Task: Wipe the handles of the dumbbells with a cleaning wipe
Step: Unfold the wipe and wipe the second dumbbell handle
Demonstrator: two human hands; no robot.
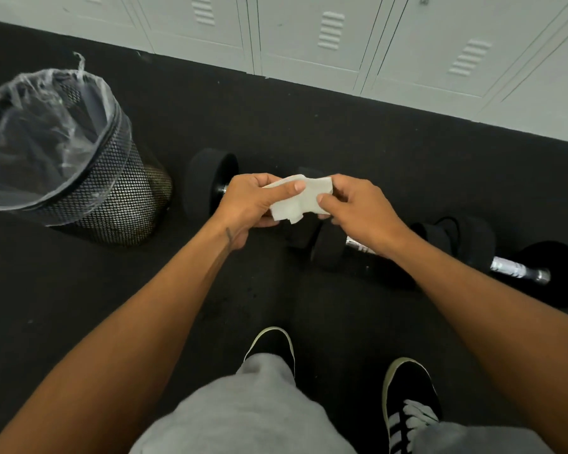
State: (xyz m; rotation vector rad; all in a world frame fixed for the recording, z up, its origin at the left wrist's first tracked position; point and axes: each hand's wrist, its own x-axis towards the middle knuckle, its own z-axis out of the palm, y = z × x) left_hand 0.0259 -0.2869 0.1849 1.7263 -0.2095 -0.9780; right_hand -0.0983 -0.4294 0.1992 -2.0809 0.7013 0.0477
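Note:
A white cleaning wipe (300, 199) is held up between both hands above the floor. My left hand (251, 203) grips its left side, thumb on top. My right hand (354, 208) pinches its right edge. Below them several black dumbbells with chrome handles lie on the black rubber floor: one (210, 181) at the left, mostly hidden behind my left hand, one (333, 247) under my right wrist, and one (518, 270) at the right with its handle showing.
A black mesh waste bin (89, 178) with a clear plastic liner stands at the left. Pale grey lockers (341, 44) run along the far edge of the floor. My grey trousers and black shoes (407, 404) are at the bottom.

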